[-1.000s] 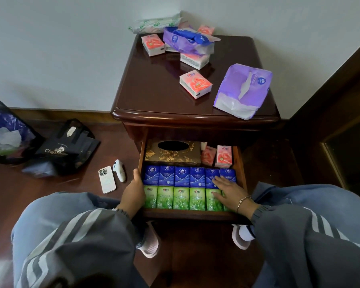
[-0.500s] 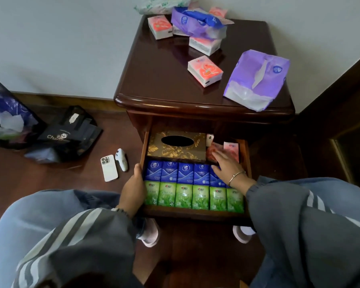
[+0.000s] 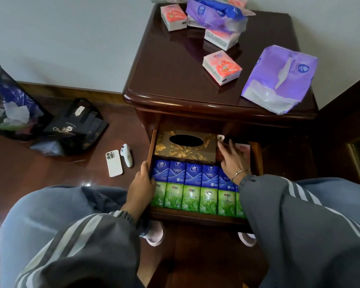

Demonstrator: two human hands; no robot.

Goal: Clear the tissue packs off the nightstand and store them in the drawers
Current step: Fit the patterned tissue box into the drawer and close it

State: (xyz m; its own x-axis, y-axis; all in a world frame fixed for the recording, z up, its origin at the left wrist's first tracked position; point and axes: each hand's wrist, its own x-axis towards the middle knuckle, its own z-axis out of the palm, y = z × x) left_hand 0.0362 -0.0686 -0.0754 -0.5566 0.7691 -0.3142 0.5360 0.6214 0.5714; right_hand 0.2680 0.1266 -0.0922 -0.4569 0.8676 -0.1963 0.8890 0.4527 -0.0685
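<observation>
While left hand grips the drawer by its left edge | right hand spread over pink packs, back-right corner | blue packs and green packs in neat front rows

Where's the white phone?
In the head view, the white phone lies on the floor left of the open drawer, just beside a small white gadget.

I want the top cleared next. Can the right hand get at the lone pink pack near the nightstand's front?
Probably, once withdrawn: the right hand is inside the drawer beneath the overhanging top; the pink pack lies uncovered and alone.
</observation>
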